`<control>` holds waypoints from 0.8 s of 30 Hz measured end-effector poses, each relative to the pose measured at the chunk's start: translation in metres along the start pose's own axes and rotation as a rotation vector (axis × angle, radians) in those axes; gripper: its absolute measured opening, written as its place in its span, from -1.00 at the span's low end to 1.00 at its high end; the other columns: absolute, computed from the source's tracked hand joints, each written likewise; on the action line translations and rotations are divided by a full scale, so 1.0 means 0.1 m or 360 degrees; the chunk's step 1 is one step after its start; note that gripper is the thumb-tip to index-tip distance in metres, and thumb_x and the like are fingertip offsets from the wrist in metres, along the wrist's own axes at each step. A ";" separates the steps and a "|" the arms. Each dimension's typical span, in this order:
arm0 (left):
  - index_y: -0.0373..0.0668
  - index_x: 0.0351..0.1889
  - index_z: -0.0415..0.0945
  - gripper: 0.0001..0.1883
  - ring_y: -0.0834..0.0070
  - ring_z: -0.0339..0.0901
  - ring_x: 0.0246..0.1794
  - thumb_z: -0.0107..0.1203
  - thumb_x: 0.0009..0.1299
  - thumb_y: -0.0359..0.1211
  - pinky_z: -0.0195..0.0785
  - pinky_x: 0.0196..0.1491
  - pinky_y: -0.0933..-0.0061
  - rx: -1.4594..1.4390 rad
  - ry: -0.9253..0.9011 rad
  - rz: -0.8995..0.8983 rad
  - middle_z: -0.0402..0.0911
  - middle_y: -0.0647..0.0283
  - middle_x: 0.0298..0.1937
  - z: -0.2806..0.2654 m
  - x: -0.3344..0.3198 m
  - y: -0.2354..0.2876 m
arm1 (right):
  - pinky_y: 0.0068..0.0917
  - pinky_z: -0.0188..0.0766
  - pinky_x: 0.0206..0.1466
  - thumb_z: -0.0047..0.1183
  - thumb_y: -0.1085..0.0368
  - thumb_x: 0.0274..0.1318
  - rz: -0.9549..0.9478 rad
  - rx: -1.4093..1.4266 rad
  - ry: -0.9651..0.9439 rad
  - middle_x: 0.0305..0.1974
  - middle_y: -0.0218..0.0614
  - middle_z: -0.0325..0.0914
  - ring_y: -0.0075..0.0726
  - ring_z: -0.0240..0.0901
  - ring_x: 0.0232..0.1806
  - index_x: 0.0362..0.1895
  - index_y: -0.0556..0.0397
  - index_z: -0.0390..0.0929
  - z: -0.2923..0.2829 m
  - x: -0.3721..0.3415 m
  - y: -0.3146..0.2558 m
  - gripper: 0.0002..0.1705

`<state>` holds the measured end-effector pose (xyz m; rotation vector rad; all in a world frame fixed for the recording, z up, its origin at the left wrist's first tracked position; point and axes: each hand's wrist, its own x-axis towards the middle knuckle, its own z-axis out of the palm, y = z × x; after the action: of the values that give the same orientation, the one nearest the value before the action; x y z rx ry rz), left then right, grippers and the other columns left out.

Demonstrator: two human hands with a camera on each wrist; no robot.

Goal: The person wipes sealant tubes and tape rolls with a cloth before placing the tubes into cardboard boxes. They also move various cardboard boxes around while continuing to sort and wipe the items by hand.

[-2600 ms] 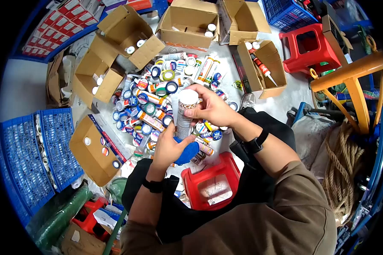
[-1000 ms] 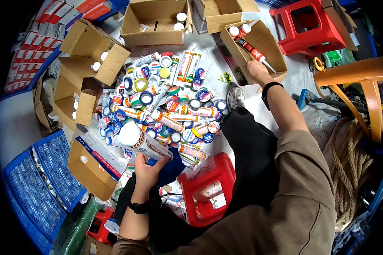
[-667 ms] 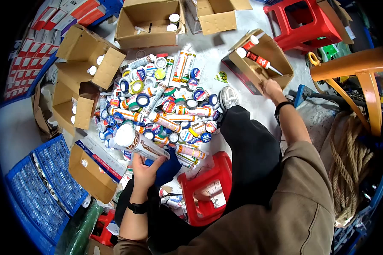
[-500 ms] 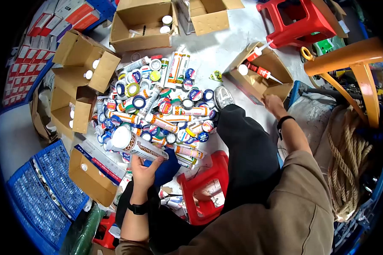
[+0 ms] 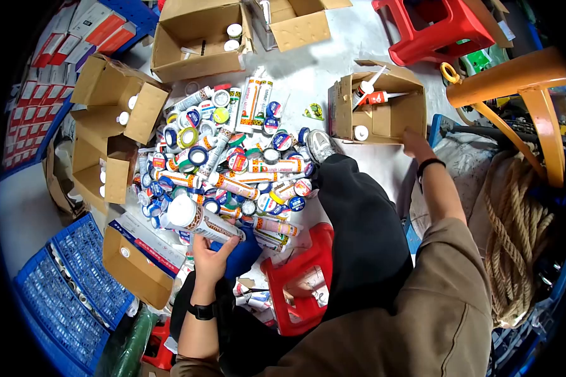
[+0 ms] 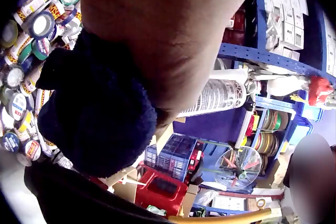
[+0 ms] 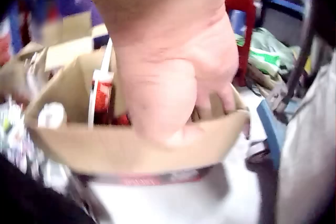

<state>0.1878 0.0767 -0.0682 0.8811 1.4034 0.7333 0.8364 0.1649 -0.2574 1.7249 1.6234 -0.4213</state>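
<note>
In the head view my left hand (image 5: 209, 262) holds a white sealant cartridge (image 5: 212, 225) with brown giraffe-like print, tilted with its white end to the upper left. A dark blue cloth (image 5: 245, 252) hangs beside that hand, bunched by the wrist in the left wrist view. My right hand (image 5: 416, 144) grips the near rim of an open cardboard box (image 5: 383, 139), thumb outside and fingers inside, as the right wrist view shows. Within the box lie red sealant cartridges (image 5: 377, 97) with long nozzles and a white-ended one (image 5: 360, 132).
A heap of tape rolls (image 5: 198, 155) and printed cartridges covers the floor ahead. More open cardboard boxes (image 5: 198, 70) stand around it. A red stool (image 5: 295, 319) sits between the legs, another red stool (image 5: 434, 47) at the back right. An orange frame (image 5: 509, 88) and coiled rope (image 5: 516, 245) stand right.
My right hand has left the cartridge and taken hold of the box rim, turning the box so its near side faces me. My left hand keeps the cartridge, lower and tilted left.
</note>
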 end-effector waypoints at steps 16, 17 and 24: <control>-0.31 -0.03 0.56 -0.65 0.45 0.62 -0.07 0.27 0.20 -0.62 0.46 0.07 0.41 0.0088 -0.0069 -0.0274 0.68 0.18 0.01 0.09 0.10 -0.23 | 0.50 0.12 0.35 0.16 -0.16 0.02 0.0911 0.2981 -0.0313 0.51 0.23 -0.06 0.52 0.00 0.46 0.42 0.01 0.16 -0.78 1.00 -0.22 -0.05; -0.31 -0.04 0.57 -0.66 0.45 0.62 -0.07 0.26 0.20 -0.62 0.46 0.07 0.41 0.0072 -0.0078 -0.0331 0.68 0.17 0.00 0.11 0.13 -0.25 | 0.50 0.12 0.35 0.16 -0.16 0.02 0.0924 0.2980 -0.0315 0.51 0.23 -0.06 0.52 0.00 0.46 0.42 0.01 0.16 -0.63 1.13 -0.15 -0.05; -0.35 0.06 0.47 -0.56 0.40 0.63 -0.01 0.25 0.19 -0.60 0.46 0.08 0.39 0.0016 -0.0165 -0.0491 0.67 0.10 0.01 0.20 0.21 -0.44 | -0.03 0.35 -0.09 0.23 0.08 0.10 0.0994 0.3506 0.0159 -0.20 -0.41 0.52 -0.17 0.47 -0.12 0.04 -0.07 0.43 -0.02 1.62 0.13 -0.53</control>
<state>0.2053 0.0704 -0.1177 0.6797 1.4101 0.4405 0.8739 0.2843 -0.3612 3.3353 -0.1573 -2.2261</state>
